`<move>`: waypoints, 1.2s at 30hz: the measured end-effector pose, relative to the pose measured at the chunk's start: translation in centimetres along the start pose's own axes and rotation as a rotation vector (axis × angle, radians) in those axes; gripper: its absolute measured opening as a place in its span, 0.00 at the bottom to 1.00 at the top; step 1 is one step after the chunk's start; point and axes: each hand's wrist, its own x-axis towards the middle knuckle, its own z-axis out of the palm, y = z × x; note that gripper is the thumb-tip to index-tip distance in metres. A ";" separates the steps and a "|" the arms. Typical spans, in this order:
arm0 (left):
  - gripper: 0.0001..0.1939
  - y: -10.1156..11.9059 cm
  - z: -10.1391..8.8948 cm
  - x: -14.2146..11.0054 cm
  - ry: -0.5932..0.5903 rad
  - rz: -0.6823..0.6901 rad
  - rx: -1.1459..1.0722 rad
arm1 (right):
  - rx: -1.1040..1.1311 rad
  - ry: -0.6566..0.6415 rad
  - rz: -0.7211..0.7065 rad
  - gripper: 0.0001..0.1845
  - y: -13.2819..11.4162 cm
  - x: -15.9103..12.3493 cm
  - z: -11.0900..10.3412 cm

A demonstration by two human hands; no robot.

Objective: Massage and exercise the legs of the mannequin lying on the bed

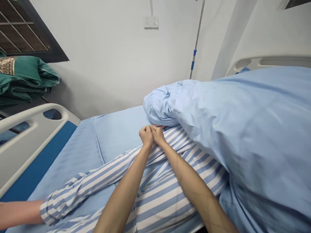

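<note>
My left hand (146, 136) and my right hand (158, 135) are side by side, both closed in fists on the hem of a blue-and-white striped shirt (160, 191). The shirt is worn by a person lying on the bed. Just beyond my knuckles lies the bunched edge of a light blue duvet (238, 119), which covers the person's lower body. The person's striped sleeve (80, 187) stretches to the lower left, with a bare forearm (19, 212) sticking out of its cuff.
A light blue sheet (116, 129) covers the mattress. A white and blue bed rail (31, 145) runs along the left. Folded green cloth (24, 79) sits at the far left. An IV pole (195, 48) and a wall socket (151, 22) stand behind.
</note>
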 end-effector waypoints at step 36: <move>0.21 1.3 5.5 -2.9 -0.248 0.039 0.202 | -0.646 0.187 -0.132 0.27 1.6 1.3 -7.6</move>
